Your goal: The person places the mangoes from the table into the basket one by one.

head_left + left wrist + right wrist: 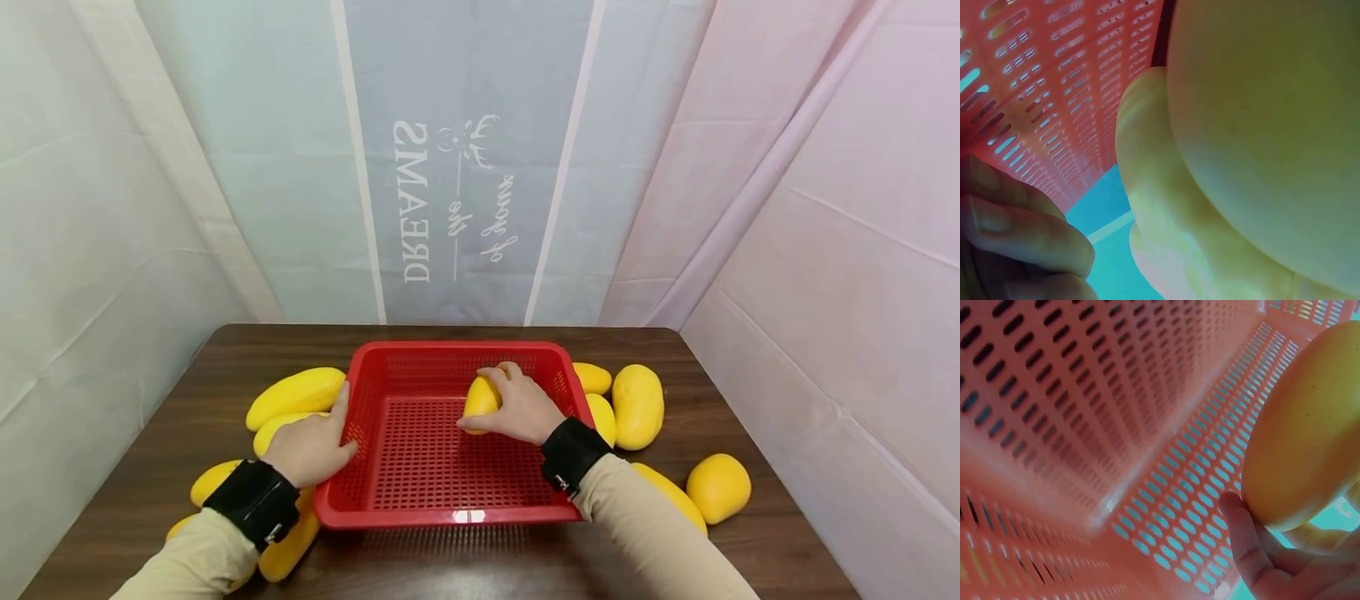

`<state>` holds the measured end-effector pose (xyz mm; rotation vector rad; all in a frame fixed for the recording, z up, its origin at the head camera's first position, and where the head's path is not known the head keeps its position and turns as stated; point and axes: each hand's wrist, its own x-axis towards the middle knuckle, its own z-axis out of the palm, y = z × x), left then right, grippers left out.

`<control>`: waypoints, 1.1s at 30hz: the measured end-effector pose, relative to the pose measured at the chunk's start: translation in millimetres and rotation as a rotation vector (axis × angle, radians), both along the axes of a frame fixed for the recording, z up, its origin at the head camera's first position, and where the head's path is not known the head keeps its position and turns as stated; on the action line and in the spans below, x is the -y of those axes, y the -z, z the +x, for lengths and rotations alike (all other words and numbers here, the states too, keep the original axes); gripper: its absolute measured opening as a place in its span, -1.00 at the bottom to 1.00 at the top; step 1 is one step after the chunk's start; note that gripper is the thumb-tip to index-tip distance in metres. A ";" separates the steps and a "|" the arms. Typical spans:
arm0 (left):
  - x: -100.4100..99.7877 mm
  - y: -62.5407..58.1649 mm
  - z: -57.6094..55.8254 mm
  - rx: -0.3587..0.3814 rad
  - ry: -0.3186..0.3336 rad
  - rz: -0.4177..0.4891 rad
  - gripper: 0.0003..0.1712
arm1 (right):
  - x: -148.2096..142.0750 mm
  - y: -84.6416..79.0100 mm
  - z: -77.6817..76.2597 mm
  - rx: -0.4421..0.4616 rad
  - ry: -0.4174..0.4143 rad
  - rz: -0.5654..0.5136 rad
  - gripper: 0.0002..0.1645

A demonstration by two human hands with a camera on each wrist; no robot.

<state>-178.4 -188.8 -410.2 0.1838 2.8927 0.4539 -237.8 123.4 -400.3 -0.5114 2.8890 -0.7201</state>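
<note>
A red plastic basket (pixel 397 518) with slotted walls and floor stands mid-table in the head view. Inside its right half, my right hand (pixel 528 410) holds a yellow mango (pixel 480 403) between thumb and fingers. The right wrist view shows that mango (pixel 1304 431) close up, a fingertip under its lower end and the basket wall (pixel 1079 394) beside it. At the basket's left side my left hand (pixel 311 450) grips the rim, thumb over the inner side. Its fingers (pixel 1029 237) are curled beside the outer wall in the left wrist view, near more mangoes (pixel 1154 169).
Several mangoes (pixel 296 398) lie left of the basket, partly under my left forearm. More sit to the right, including an upright-looking one (pixel 637 408) and a round one (pixel 717 488) near the table's right side. Cloth curtains (pixel 300 167) surround the dark wooden table (pixel 247 346).
</note>
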 end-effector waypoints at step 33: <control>-2.2 -5.2 2.9 0.047 -0.029 0.038 0.10 | 1.2 12.4 -14.6 0.092 0.005 0.134 0.07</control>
